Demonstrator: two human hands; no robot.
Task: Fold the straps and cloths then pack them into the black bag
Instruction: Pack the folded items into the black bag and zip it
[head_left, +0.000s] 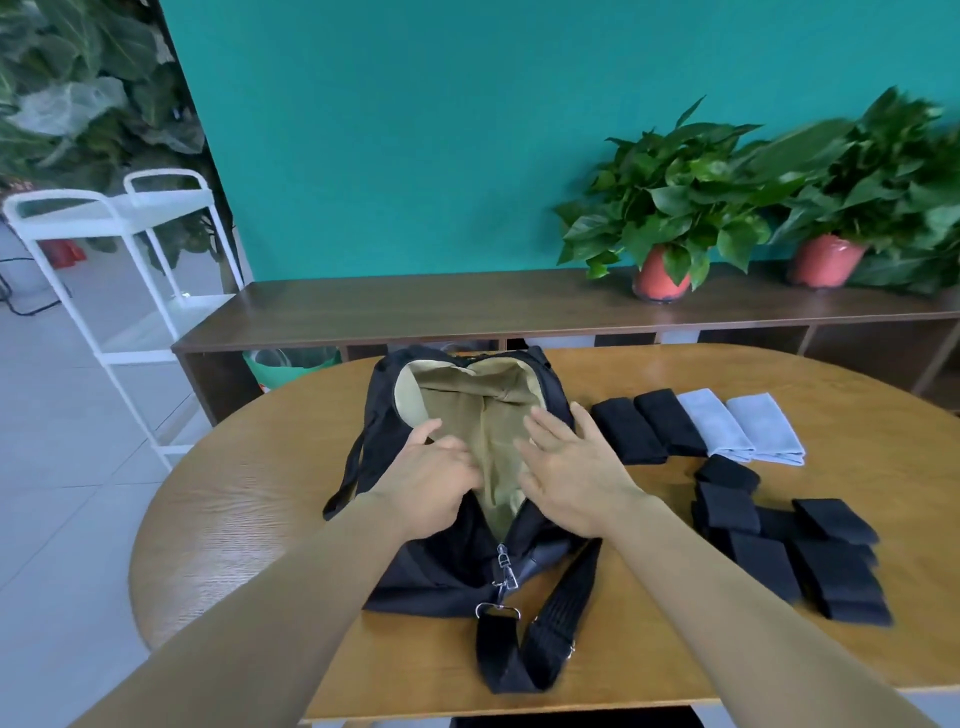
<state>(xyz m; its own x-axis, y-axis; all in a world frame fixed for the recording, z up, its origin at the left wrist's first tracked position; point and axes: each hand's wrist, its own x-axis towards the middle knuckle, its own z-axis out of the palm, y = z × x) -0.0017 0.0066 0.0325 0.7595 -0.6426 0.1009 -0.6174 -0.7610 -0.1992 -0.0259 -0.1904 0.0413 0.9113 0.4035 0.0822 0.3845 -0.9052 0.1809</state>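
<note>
Black bag (436, 571) sits mid-table, slightly toward the near edge. Main zip is open and the mouth gapes, showing tan lining. Metal zip pulls and clip (502, 566) hang at the near end of the opening. Its wide webbing shoulder strap (558, 629) lies looped at the near edge; a thinner handle trails off its left side.

Left hand (434, 480) is on the left lip of the opening, fingers bent onto the lining. It's blurred, so I can't tell whether it pinches the fabric. Right hand (571, 467) is on the right lip, fingers straight and spread, holding nothing.

Right of the bag, toward the far edge, there's a row of two folded black cloths (647, 428), then two folded light blue cloths (740, 426). Nearer the right edge is a loose cluster of folded black straps (789, 551), some overlapping.

The table (234, 519) is a rounded wood-grain top. Behind it is a low dark wood shelf unit (415, 306) with two potted plants (675, 208) in red-orange pots, against a teal wall (415, 130). A white cart (104, 223) stands at left on a grey tile floor (52, 467).
</note>
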